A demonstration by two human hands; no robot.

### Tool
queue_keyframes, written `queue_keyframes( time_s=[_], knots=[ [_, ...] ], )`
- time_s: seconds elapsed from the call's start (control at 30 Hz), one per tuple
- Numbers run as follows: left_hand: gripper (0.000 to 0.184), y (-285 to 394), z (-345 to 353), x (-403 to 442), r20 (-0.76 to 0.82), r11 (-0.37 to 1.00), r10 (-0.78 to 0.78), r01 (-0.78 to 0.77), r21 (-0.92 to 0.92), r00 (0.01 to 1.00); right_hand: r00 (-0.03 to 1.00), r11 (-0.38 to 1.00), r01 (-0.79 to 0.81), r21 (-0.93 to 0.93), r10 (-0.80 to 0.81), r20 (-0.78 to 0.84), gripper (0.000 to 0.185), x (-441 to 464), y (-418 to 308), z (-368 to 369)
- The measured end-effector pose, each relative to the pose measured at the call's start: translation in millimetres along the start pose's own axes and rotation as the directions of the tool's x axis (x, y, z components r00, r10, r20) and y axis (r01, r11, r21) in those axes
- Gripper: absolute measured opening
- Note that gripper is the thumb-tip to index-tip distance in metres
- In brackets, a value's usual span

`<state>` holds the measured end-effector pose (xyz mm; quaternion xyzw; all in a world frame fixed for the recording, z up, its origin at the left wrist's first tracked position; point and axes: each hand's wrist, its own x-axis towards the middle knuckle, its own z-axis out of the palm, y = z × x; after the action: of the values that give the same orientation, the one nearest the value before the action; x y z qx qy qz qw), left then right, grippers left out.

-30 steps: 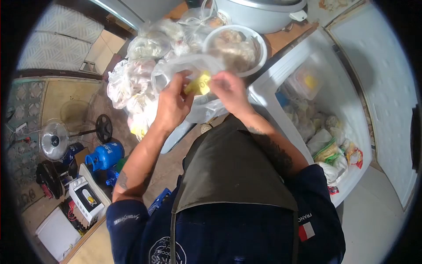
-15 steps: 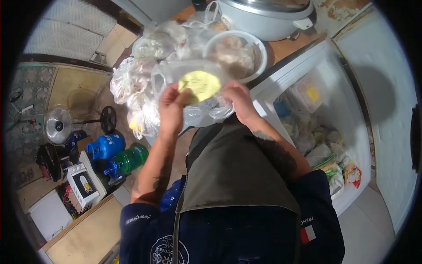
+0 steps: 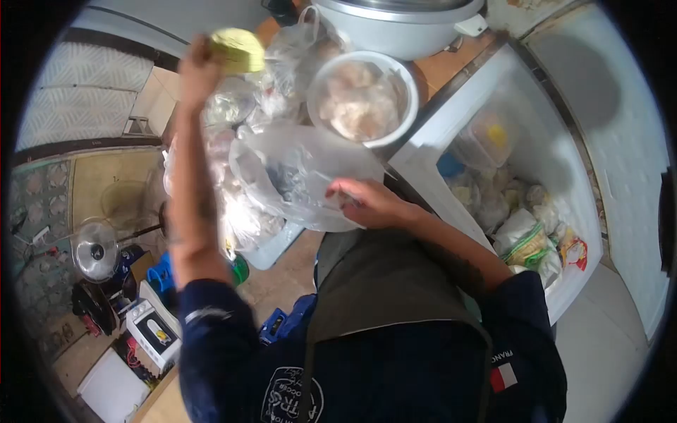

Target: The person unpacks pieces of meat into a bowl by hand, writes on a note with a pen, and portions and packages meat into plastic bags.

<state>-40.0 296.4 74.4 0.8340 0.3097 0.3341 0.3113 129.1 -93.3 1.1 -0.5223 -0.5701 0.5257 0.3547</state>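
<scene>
Up at the far left, my left hand (image 3: 199,70) pinches a round yellow paper note (image 3: 242,51) by its edge; the hand is slightly blurred. Below it, a clear plastic bag (image 3: 285,166) lies with its mouth loose and darker contents showing through. My right hand (image 3: 370,202) is at the right edge of this bag, fingers curled on the plastic. Several other knotted plastic bags (image 3: 233,102) are heaped behind and to the left. A white bowl (image 3: 412,95) with a bag of pale pieces (image 3: 360,106) inside stands just beyond the clear bag.
On the right, an open chest freezer (image 3: 451,134) holds a lidded container (image 3: 486,141) and several bagged items. A large white cooker (image 3: 395,28) stands at the back. At the lower left are a fan (image 3: 95,248) and a white appliance (image 3: 151,331) on the floor.
My left hand has carried the yellow note away from the clear bag, up and to the left. My right hand has come lower, staying at the bag's edge. The view has shifted slightly.
</scene>
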Motion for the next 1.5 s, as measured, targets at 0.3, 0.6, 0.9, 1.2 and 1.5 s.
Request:
queue_keyframes(
  time_s=[0.3, 0.6, 0.9, 1.2, 1.5],
  knots=[
    [0.078, 43, 172, -76, 0.151, 0.991, -0.011, 0.030, -0.127, 0.988, 0.971, 0.973, -0.232, -0.006, 0.231, -0.063, 0.039, 4, 6, 0],
    [0.089, 77, 207, -88, 0.477, 0.997, -0.026, -0.009, 0.071, 0.878, 0.941, 0.940, -0.339, -0.037, 0.339, 0.007, 0.037, 10, 0, -10],
    [0.089, 40, 72, -139, 0.631, 0.033, -0.264, 0.661, -0.750, 0.729, 0.864, 0.847, -0.118, 0.518, 0.345, -0.367, 0.028, 14, 21, -20],
    [0.072, 10, 116, -279, 0.619, 0.030, -0.661, 0.839, -0.544, 0.425, 0.946, 0.869, -0.063, 0.491, 0.209, -0.247, 0.027, 0, 0, -8],
    [0.049, 57, 109, -268, 0.415, 0.703, -0.679, 0.700, 0.128, 0.605, 0.937, 0.795, -0.146, 0.589, 0.303, -0.176, 0.029, -18, -5, -13]
  ],
)
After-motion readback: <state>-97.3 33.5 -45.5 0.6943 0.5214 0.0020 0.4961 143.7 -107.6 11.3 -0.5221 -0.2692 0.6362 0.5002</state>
